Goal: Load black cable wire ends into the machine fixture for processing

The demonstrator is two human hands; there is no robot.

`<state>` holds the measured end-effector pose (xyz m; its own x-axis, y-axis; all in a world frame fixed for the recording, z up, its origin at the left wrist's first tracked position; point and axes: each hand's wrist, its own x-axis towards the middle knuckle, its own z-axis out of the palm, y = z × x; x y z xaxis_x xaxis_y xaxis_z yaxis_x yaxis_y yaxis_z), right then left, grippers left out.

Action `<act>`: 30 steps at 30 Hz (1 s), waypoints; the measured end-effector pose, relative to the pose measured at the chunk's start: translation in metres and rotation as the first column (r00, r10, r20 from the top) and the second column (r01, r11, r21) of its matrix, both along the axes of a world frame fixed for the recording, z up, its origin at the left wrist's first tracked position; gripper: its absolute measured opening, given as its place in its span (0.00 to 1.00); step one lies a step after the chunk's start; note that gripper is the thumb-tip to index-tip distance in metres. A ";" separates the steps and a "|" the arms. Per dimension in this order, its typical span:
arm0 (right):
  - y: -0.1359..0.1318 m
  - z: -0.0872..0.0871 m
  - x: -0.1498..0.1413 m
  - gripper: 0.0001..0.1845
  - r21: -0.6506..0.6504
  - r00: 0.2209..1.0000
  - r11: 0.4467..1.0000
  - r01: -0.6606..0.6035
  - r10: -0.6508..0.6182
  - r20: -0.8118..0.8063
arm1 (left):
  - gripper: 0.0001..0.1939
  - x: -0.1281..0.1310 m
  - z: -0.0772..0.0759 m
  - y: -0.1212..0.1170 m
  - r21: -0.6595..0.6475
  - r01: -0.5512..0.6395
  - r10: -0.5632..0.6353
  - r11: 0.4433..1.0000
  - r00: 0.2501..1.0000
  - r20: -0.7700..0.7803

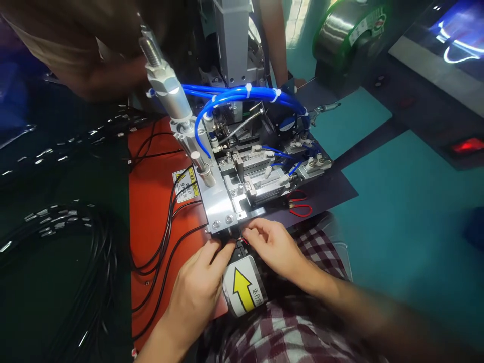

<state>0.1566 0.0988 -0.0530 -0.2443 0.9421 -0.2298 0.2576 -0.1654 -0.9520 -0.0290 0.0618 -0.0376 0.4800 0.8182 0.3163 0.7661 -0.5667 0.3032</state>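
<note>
At the front edge of a metal bench machine (219, 201), both my hands work close together. My left hand (200, 277) is closed, its thumb and fingertips pressed together just under the front plate; what they grip is hidden. Opposite it, my right hand (276, 247) pinches by a thin red wire (244, 241) that shows between the hands. A black cable (181, 236) runs from the left up to the plate near my left fingers. Below the fingertips is a white label with a yellow arrow (242, 287) on the machine's front part.
Blue air hoses (253, 93) arch over the machine. Red-handled snips (301, 207) lie to its right. A bundle of black cables (91, 237) and an orange-red mat (151, 206) are at left. A solder wire spool (340, 35) stands behind. Another person's arm (274, 40) is across the bench.
</note>
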 end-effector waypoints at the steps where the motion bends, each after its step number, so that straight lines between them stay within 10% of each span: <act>1: 0.000 0.000 -0.003 0.10 -0.016 1.000 1.000 0.007 -0.007 -0.005 | 0.16 0.000 0.000 0.000 -0.001 0.003 -0.003 1.000 1.000 0.001; 10: -0.002 0.003 -0.002 0.08 0.176 0.992 0.984 0.011 -0.033 0.122 | 0.16 0.000 0.000 0.000 0.011 0.004 -0.004 1.000 1.000 0.004; 16: 0.006 -0.004 0.000 0.08 -0.172 0.993 0.983 0.058 -0.074 -0.093 | 0.15 0.001 0.001 0.000 0.018 0.003 -0.003 1.000 1.000 -0.002; 21: 0.016 -0.001 0.000 0.13 -0.491 0.955 0.867 -0.088 -0.067 -0.288 | 0.15 0.002 0.003 0.002 0.040 0.007 -0.007 0.999 1.000 -0.015; 30: -0.015 -0.008 0.008 0.11 -0.209 0.971 0.968 0.137 -0.173 -0.163 | 0.15 -0.003 -0.003 0.000 0.015 0.009 -0.009 1.000 1.000 -0.020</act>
